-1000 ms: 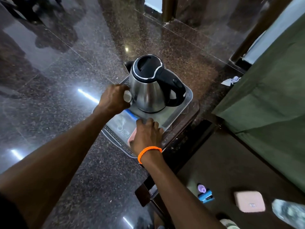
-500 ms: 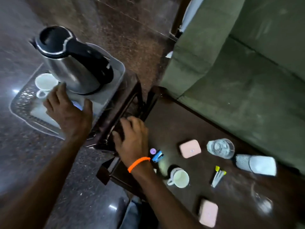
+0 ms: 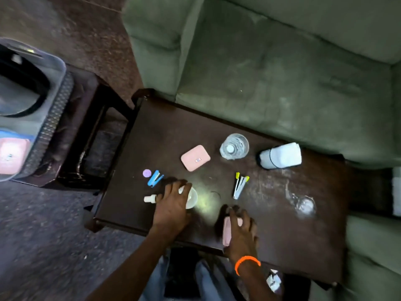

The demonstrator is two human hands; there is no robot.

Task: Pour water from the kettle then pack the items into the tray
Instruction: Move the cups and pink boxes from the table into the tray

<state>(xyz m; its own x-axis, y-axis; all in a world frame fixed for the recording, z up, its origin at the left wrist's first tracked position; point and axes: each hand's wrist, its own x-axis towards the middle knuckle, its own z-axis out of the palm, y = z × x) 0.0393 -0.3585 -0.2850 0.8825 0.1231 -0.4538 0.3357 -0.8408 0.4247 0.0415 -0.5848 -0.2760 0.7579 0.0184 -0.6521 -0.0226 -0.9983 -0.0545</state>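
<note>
Fingers of our left hand [image 3: 172,208] cover the white cup [image 3: 192,197]; right hand [image 3: 240,233], spread, hides the pink case [image 3: 227,232]; kettle [image 3: 19,90] at nine o'clock is cropped.

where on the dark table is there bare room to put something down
Bare: the far left corner beyond the pink case, and the near right corner past the wine glass. Crowded: the middle, around the left hand, tumbler and pens.

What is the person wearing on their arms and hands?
Both forearms are bare, with no sleeves, gloves or rings in view. The right wrist carries a thin orange band. The left hand and its wrist wear nothing.
</note>
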